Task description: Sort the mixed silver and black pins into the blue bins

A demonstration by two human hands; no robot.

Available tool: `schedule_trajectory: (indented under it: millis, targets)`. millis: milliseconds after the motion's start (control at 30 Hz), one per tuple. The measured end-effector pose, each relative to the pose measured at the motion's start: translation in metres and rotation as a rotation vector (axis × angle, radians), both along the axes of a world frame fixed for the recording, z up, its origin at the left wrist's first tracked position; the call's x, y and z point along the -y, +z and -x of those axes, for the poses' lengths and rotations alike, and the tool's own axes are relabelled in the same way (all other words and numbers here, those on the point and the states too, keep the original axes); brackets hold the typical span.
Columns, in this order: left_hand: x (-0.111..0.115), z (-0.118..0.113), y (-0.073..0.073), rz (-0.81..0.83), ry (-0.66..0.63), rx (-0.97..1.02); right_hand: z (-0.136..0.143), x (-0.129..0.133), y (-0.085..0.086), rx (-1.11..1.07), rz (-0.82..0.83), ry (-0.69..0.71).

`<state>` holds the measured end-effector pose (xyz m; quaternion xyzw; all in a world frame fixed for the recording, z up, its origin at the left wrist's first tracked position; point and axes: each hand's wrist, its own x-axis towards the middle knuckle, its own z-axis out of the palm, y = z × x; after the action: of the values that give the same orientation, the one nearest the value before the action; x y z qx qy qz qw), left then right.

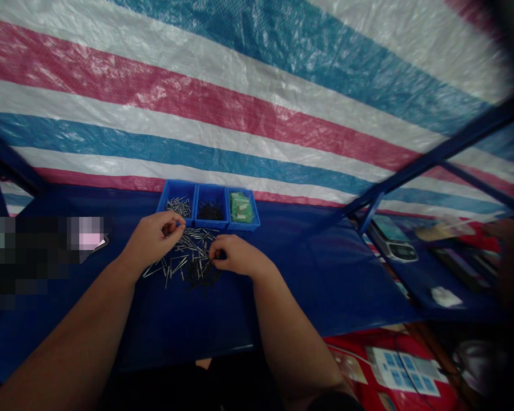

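Note:
Loose silvery metal pins (177, 266) and a heap of dark pieces (200, 273) lie on the blue table between my hands. My left hand (157, 235) is closed in a pinch over the left of the pile, and what it grips is too small to make out. At the pile's right edge, my right hand (233, 254) has its fingers curled together on something hidden. Behind the pile three blue bins touch side by side: the left bin (165, 197) holds silvery pins, the middle bin (212, 193) dark pieces, the right bin (256, 214) green packets.
A striped plastic sheet (223, 108) hangs behind the blue table (308, 262). A phone-like object (98, 244) lies at the left, beside a pixelated area. Blue frame bars (405, 171) rise on the right, with a scale (396, 242) beyond them. Printed sheets (405, 371) lie lower right.

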<state>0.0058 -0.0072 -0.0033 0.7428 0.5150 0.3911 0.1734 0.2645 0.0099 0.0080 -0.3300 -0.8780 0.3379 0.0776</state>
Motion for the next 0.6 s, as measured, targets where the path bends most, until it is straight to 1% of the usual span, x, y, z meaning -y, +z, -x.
schedule_trajectory:
  millis: [100, 167, 233, 300, 433, 500, 533, 600]
  targets:
    - [0.0, 0.0, 0.0, 0.004, 0.0, 0.001, -0.001, 0.0, 0.003, -0.037, -0.005, 0.004]
    - [0.0, 0.0, -0.001, 0.004, -0.001, 0.004, -0.002, 0.0, 0.006, -0.082, -0.004, -0.029]
    - [-0.001, 0.001, -0.001, 0.002, -0.002, 0.006, -0.003, 0.001, 0.009, -0.164, -0.009, -0.11]
    - [-0.001, 0.001, -0.001, -0.005, -0.003, 0.003, -0.001, 0.0, 0.01, -0.278, -0.054, -0.213]
    - [0.0, 0.0, 0.0, -0.001, -0.003, -0.013, 0.006, -0.008, 0.002, -0.511, -0.23, -0.428]
    - [0.0, 0.0, 0.0, 0.009, -0.006, -0.013, 0.01, -0.013, -0.002, -0.551, -0.287, -0.528]
    - [0.0, 0.0, 0.0, 0.012, -0.005, -0.011, 0.011, -0.015, -0.003, -0.537, -0.302, -0.54]
    - [0.001, 0.0, 0.0, 0.014, 0.003, -0.007, 0.011, -0.017, -0.003, -0.48, -0.326, -0.507]
